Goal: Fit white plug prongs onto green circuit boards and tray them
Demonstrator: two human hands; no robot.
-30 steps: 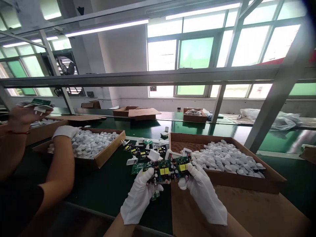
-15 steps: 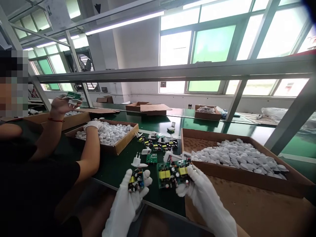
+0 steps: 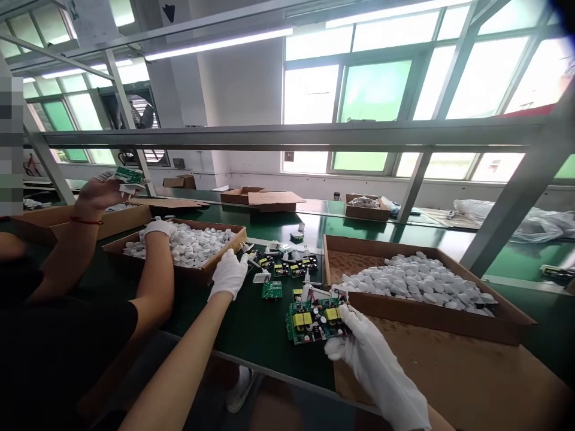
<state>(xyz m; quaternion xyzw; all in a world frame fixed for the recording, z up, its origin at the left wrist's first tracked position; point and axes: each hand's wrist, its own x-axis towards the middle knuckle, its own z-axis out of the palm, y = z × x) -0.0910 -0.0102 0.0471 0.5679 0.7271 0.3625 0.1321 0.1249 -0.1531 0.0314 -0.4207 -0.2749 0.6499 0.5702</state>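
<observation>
My right hand [image 3: 359, 347], in a white glove, grips a small bundle of green circuit boards [image 3: 314, 317] with yellow transformers, held above the table's front part. White plug casing parts show behind the boards. My left hand [image 3: 230, 274], also gloved, reaches forward to the left end of a cluster of circuit boards [image 3: 296, 266] with white plug pieces. Its fingers are bent beside a white plug [image 3: 246, 246]; the back of the hand hides what they hold, if anything. Between my hands a green circuit board [image 3: 272, 290] lies flat on the table.
On the right stands a cardboard box [image 3: 426, 326] of white casings [image 3: 422, 281]; another box [image 3: 224, 251] of casings is at left. A co-worker's gloved hand [image 3: 157, 228] is in that box; the other hand [image 3: 105, 185] lifts a board. A metal rail [image 3: 287, 136] crosses above the table.
My left hand has moved forward and left, from near the table edge to the cluster; the board and plug it held no longer show in it. My right hand keeps its boards nearly in place.
</observation>
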